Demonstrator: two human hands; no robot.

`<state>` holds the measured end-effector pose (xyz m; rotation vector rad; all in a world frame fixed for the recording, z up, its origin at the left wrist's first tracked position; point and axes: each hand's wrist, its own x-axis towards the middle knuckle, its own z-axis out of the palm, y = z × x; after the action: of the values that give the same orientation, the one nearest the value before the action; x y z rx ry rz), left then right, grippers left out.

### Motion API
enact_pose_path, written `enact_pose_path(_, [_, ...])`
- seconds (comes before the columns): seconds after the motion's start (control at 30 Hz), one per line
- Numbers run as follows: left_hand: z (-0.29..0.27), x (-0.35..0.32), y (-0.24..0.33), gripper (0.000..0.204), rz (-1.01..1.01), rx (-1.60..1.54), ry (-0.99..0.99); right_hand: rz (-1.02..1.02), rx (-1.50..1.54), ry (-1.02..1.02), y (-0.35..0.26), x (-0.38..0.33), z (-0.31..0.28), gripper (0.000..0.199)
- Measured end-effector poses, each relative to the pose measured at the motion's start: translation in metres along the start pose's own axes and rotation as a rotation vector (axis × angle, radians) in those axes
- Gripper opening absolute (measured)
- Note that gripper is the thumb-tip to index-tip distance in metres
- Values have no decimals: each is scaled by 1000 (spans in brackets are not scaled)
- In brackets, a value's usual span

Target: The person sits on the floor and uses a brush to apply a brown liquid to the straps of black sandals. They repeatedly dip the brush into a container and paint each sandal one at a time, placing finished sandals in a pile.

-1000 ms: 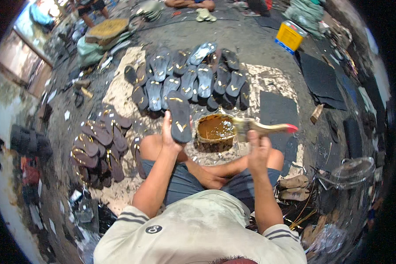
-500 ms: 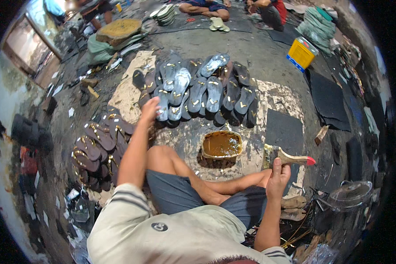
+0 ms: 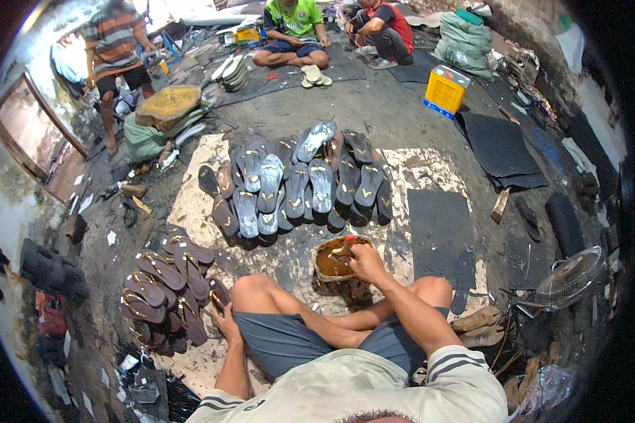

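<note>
My right hand point(image 3: 366, 264) grips a wooden-handled brush point(image 3: 345, 247) over the tub point(image 3: 316, 271) of brown liquid. The red handle end shows above the rim; its bristles are hidden in the tub. Beside my left knee, my left hand point(image 3: 226, 321) is closed on a dark brown flip-flop point(image 3: 219, 292) with a gold-trimmed strap. Right by it lies a heap of similar brown flip-flops point(image 3: 166, 273). Beyond the tub, rows of sole-shaped pieces point(image 3: 296, 189) overlap, dark with gold bits, several of them with a wet, pale sheen.
A black sheet point(image 3: 441, 229) lies right of the tub, and a wire fan guard point(image 3: 570, 278) stands by my right side. Farther off are a yellow can point(image 3: 445, 92), stacked black sheets point(image 3: 501, 151) and a round block point(image 3: 168, 107). Two people sit or squat at the back; another stands left.
My right hand has brought the brush from the right side into the tub. My left hand has come back from the soles and taken hold of a flip-flop. The view has tilted up.
</note>
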<state>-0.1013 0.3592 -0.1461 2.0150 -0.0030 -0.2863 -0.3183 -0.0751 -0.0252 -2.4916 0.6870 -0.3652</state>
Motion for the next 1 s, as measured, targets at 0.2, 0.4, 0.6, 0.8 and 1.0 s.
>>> enact_pose_path(0.2, [-44,0,29,59,259,-47,283,-104,138,288,-8,18,-14,18])
enact_pose_path(0.4, [-59,-75,145,59,191,-315,-247,91,-248,-28,37,-35,-96,26])
enact_pose_path(0.6, [-24,-81,193,58,282,-144,-224,287,454,407,11,-22,-155,24])
enact_pose_path(0.8, [-5,-75,285,61,259,-662,-447,395,1159,636,-14,-28,-144,27])
enact_pose_path(1.0, [71,-124,299,58,-143,-1060,-878,90,1070,329,-148,2,-140,29])
